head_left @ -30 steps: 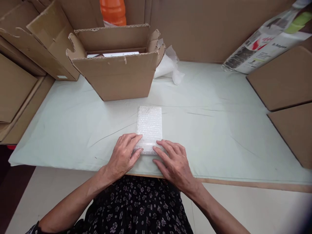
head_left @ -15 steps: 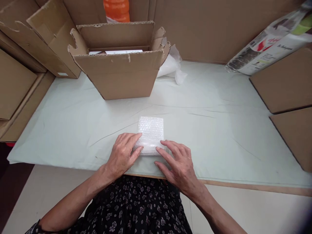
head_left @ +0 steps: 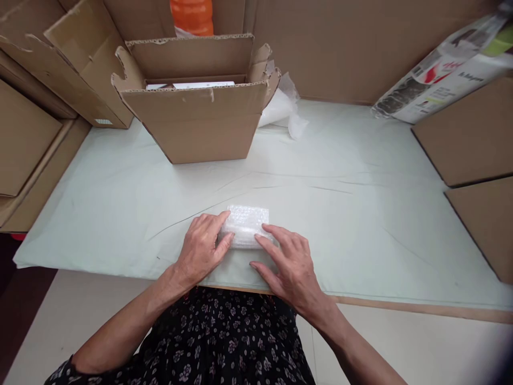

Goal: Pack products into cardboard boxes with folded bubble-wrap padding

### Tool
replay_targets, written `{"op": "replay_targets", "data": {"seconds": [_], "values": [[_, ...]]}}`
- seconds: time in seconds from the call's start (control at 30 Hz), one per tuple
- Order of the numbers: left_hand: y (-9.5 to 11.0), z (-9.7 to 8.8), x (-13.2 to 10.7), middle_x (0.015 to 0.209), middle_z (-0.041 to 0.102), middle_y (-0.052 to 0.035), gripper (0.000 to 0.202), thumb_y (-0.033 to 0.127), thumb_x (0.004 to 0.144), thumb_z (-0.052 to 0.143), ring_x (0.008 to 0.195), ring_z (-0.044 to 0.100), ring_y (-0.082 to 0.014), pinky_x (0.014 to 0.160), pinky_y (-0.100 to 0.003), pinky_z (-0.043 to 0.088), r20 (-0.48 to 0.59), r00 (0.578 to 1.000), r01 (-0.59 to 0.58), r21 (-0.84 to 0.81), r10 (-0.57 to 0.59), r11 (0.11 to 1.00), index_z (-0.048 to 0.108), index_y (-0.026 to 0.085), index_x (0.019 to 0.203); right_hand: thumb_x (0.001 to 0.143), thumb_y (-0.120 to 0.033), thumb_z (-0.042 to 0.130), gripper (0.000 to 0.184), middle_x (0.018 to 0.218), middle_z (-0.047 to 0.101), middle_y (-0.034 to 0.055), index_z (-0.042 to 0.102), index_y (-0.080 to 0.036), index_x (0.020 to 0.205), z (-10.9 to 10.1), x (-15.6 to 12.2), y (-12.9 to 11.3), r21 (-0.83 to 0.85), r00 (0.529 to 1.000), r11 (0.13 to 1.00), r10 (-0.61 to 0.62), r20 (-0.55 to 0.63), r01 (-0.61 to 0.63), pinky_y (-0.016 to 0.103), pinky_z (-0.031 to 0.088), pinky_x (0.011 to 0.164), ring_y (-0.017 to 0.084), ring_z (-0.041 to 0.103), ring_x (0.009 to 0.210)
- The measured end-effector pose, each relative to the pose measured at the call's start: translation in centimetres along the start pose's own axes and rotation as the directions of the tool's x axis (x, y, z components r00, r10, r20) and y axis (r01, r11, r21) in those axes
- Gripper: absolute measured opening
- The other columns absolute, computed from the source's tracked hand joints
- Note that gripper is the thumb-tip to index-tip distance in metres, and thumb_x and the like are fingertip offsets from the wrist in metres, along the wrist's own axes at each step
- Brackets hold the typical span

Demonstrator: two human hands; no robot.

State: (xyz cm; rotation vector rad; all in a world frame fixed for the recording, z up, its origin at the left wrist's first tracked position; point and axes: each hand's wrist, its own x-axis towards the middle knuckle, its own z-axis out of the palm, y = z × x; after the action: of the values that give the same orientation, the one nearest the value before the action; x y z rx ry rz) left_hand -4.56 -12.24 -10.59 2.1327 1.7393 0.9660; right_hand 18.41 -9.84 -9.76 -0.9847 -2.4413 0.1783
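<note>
A short sheet of clear bubble wrap (head_left: 248,215) lies on the cloth in front of me, its near end rolled into a thick bundle. Whatever may be inside the roll is hidden. My left hand (head_left: 202,243) grips the left end, index finger on the far side and thumb on the near side. At the right end, my right hand (head_left: 290,264) presses the roll with its fingertips, while its thumb stays apart, closer to the table edge.
An open cardboard box (head_left: 196,125) with white items inside stands beyond the wrap. Crumpled white wrapping (head_left: 280,107) sits behind it. Cardboard boxes (head_left: 24,139) line the left, with more cardboard (head_left: 468,133) at right near a clear plastic package (head_left: 425,80). An orange bottle (head_left: 192,16) is at the back.
The flat part of the bubble wrap has become shorter as its far edge came closer and the near edge rolled slightly away from me. Both hands have shifted slightly forward with it.
</note>
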Motion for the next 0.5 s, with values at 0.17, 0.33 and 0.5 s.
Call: {"op": "replay_targets", "data": {"seconds": [0.17,0.33,0.5], "values": [[0.7,-0.4,-1.0,0.117,0.066,-0.0107,0.049,0.033,0.095,0.063,0.101,0.066,-0.0220,0.089,-0.043,0.058,-0.025,0.953,0.286,-0.261,-0.303,0.922,0.051,0.021,0.141,0.099,-0.015,0.055,0.024,0.121,0.074,0.0093,0.065,-0.020,0.120,1.1,1.8,1.1,-0.026,1.000,1.000,-0.003,0.016,0.003,0.042,0.046,0.087,0.026,0.066,0.108],[2.0,-1.2,-3.2,0.139,0.058,-0.0176,0.074,0.039,0.095,0.064,0.117,0.066,-0.0247,0.096,-0.043,0.060,0.235,0.843,0.499,-0.679,-0.484,0.539,0.026,0.022,0.157,0.099,-0.015,0.057,0.026,0.108,0.076,0.0062,0.065,-0.022,0.123,0.7,1.9,0.6,0.279,0.993,0.956,0.108,-0.037,-0.093,0.039,0.051,0.088,0.020,0.070,0.099],[2.7,-0.3,-3.1,0.125,0.067,-0.0132,0.075,0.037,0.098,0.059,0.107,0.070,-0.0222,0.094,-0.039,0.060,0.326,0.837,0.511,-0.752,-0.439,0.416,0.020,0.022,0.160,0.095,-0.032,0.066,0.037,0.138,0.065,0.0108,0.063,-0.025,0.131,-0.3,0.8,0.1,0.456,0.983,0.872,0.144,0.112,-0.180,0.046,0.054,0.101,0.026,0.063,0.126]]}}
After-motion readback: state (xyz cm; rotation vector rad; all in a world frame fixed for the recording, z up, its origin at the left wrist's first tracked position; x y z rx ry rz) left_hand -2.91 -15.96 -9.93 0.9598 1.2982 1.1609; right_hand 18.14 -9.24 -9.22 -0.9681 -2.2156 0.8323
